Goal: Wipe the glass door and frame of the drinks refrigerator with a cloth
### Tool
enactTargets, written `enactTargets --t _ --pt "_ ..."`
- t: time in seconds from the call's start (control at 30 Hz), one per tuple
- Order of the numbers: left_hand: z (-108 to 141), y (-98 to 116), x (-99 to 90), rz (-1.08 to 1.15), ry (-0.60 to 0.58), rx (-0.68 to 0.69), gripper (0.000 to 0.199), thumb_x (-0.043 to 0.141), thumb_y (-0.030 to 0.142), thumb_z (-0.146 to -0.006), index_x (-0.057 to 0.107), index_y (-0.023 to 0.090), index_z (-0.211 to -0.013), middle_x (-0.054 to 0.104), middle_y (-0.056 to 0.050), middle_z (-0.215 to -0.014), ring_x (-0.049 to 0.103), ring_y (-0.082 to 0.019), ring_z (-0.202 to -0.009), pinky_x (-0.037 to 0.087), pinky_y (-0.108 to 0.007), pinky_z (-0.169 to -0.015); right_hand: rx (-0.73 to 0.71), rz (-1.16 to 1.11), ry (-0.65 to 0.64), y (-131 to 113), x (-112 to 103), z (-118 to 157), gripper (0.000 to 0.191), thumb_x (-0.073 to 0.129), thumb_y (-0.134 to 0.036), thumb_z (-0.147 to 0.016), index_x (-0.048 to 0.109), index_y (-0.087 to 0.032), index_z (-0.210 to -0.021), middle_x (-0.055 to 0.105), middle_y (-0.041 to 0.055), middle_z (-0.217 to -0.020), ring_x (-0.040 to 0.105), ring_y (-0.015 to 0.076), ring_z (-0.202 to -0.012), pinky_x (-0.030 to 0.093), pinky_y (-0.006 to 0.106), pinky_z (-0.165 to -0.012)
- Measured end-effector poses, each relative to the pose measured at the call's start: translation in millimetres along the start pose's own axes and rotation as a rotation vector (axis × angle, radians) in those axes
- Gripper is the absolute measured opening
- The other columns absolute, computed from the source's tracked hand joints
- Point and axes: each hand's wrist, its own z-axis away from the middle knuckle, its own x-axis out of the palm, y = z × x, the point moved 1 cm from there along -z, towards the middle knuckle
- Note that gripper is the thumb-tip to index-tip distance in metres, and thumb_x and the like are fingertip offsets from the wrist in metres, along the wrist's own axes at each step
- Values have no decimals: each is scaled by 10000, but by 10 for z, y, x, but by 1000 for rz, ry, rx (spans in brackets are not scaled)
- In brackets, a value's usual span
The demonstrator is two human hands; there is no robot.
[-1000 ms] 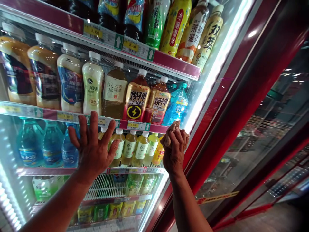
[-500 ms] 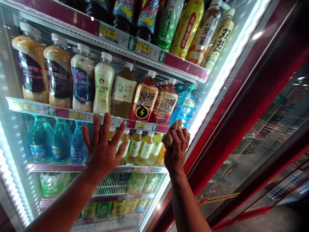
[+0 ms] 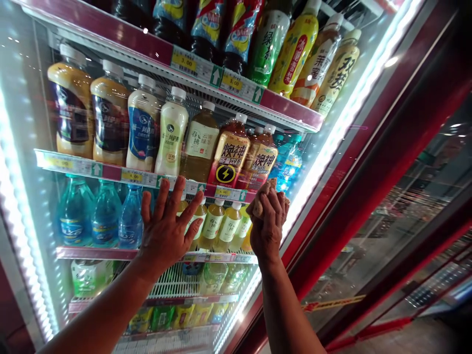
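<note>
My left hand (image 3: 164, 228) is spread flat against the glass door (image 3: 324, 157) of a lit drinks cooler, fingers apart and nothing in them. Behind it are the shelf edge with price labels and small tea bottles (image 3: 213, 223). My right hand (image 3: 268, 231) is wrapped round a crumpled beige cloth (image 3: 260, 206), which bulges out past the fingers. This hand is up at the glass near the right side of the cooler, in front of the red-labelled drink bottles (image 3: 258, 160). Its palm and most of the cloth are hidden.
Behind the glass, shelves hold rows of bottles, with blue water bottles (image 3: 75, 214) at left and milk tea bottles (image 3: 70, 105) above. Bright light strips (image 3: 22, 236) line both sides. A red door frame (image 3: 354, 211) runs diagonally on the right.
The shelves and bottles have shifted to the right in the view, and my left hand with them. My right hand stays at nearly the same place in the picture, still gripping the cloth.
</note>
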Motion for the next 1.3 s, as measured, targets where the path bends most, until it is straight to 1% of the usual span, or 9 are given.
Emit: enactTargets --t 0.17,0.3,0.57,0.63,0.77,0.93,1.03,1.2,1.3 --pt "16 -51 -33 15 2 19 827 659 393 -932 216 428 -1630 84 6 -1749 67 -270 -1635 -17 -509 -1309 31 19 59 -98 58 -44 577 493 -156 -1025 401 -317 -1571 497 107 -1605 318 275 -1583 242 666 -1270" --pt "28 -85 -50 35 -3 32 836 666 389 -927 214 426 -1629 109 5 -1745 84 -258 -1632 -19 -481 -1312 -7 -20 8 -288 129 72 563 521 -136 -1017 438 -305 -1547 537 104 -1573 310 256 -1588 252 625 -1282" --pt "50 -215 -99 13 17 51 758 648 395 -948 266 474 -1598 271 8 -1707 261 -254 -1591 -77 -525 -1292 9 4 46 -298 155 -122 513 498 -192 -1039 443 -290 -1540 528 119 -1577 324 272 -1581 244 681 -1265" --pt "65 -253 -123 23 27 48 757 646 394 -948 267 473 -1599 242 3 -1718 256 -261 -1593 -57 -534 -1295 18 6 40 -385 186 -66 521 504 -192 -1037 437 -293 -1544 542 121 -1566 319 272 -1584 249 671 -1267" --pt "58 -373 -230 3 36 -31 785 658 384 -936 259 469 -1606 101 -1 -1752 99 -330 -1627 10 -611 -1284 -29 -25 -11 -549 238 44 519 517 -166 -1029 462 -303 -1527 573 107 -1542 315 249 -1586 250 621 -1283" --pt "7 -633 -407 -13 55 -134 784 633 379 -945 223 517 -1598 -39 79 -1756 49 -396 -1620 25 -684 -1268 -18 -24 21 -570 256 -153 512 522 -166 -1029 475 -308 -1518 571 97 -1546 335 252 -1578 254 623 -1281" --pt "29 -790 -448 -17 59 -186 743 585 382 -966 214 538 -1591 -67 128 -1747 34 -413 -1615 6 -688 -1270 11 -16 40 -636 300 -202 520 513 -177 -1034 458 -307 -1534 565 104 -1549 336 268 -1577 238 652 -1277" --pt "114 -943 -414 -15 38 -147 774 598 379 -968 180 526 -1602 -65 77 -1755 23 -382 -1622 -24 -662 -1277 -37 -45 16 -795 386 -49 548 519 -140 -1021 458 -313 -1536 583 101 -1529 331 260 -1579 251 630 -1279" --pt "131 -982 -396 -33 28 -124 794 604 383 -970 155 518 -1611 -89 82 -1753 -6 -351 -1628 -53 -611 -1285 -40 -41 18 -803 392 -78 538 526 -147 -1017 471 -310 -1527 587 101 -1526 352 266 -1569 268 629 -1273"
